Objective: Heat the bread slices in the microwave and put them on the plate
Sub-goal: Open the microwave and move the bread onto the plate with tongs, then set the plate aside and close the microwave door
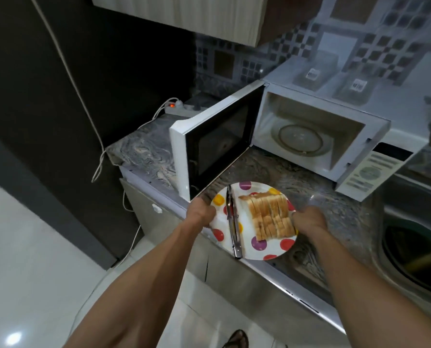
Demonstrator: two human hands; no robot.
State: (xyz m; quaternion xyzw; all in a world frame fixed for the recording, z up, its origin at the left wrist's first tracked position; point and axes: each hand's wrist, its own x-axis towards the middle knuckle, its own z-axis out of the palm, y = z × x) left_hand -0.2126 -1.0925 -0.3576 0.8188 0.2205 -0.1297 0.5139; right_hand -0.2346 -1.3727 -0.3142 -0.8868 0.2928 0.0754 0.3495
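L hand [201,212] fingers curled on the left rim, R hand [309,219] gripping the right rim of the round white paper plate w/ coloured dots [259,252], low centre of frame. On it: row of toasted-brown bread slices [267,217] beside metal tongs [232,222]. White microwave [375,156], door open, cavity empty, upper right. Step looks like loading; next needs the plate carried level into the cavity w/o the metal tongs.
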